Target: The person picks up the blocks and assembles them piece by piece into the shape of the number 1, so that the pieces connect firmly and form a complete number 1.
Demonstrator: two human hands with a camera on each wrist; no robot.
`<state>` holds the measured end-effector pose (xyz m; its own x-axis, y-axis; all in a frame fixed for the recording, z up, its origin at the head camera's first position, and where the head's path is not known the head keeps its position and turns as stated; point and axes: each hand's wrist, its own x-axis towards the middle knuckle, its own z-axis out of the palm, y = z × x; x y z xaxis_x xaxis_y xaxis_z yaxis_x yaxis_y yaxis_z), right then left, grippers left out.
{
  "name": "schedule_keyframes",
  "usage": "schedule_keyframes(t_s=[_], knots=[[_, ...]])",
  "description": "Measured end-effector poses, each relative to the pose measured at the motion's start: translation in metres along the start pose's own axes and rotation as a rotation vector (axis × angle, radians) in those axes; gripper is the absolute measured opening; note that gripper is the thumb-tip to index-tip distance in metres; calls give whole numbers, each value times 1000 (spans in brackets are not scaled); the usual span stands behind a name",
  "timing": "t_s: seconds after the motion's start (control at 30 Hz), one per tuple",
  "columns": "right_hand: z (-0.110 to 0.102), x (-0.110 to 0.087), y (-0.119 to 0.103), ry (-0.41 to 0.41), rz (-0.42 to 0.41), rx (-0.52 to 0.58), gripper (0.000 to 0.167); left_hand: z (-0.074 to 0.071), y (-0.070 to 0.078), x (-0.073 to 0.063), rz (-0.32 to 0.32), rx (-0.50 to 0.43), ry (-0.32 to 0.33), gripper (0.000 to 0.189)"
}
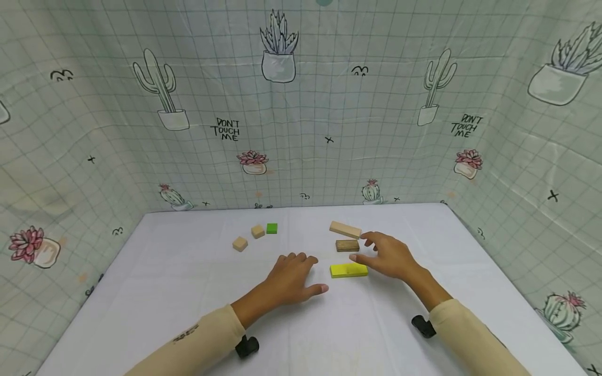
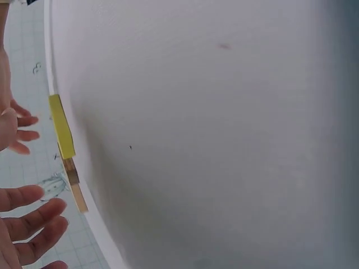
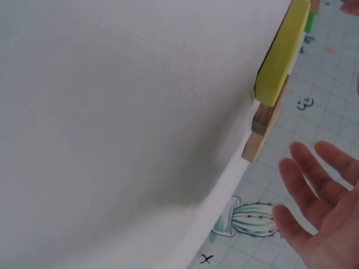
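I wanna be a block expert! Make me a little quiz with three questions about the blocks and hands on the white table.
1. How many small pale wooden cubes lie on the white table?
2. True or false: in the head view, the small bright green block is nearer to the person's left hand than to the right hand.
3. In the head view, which block lies between the long pale wooden block and the long yellow block?

Key:
1. Two.
2. True.
3. The short brown wooden block.
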<state>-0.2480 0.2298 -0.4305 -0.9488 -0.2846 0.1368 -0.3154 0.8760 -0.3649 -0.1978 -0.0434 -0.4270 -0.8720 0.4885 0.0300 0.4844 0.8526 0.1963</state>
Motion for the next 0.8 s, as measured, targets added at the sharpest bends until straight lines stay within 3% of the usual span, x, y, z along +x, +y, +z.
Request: schedule_keyframes(t_s=[0.47, 0.8], knots=[[11, 16, 2, 11, 12, 43, 65, -2, 13, 20, 29, 12, 32, 66], [19, 28, 5, 1, 35, -3, 66, 9, 21, 36, 22, 28, 6, 63]])
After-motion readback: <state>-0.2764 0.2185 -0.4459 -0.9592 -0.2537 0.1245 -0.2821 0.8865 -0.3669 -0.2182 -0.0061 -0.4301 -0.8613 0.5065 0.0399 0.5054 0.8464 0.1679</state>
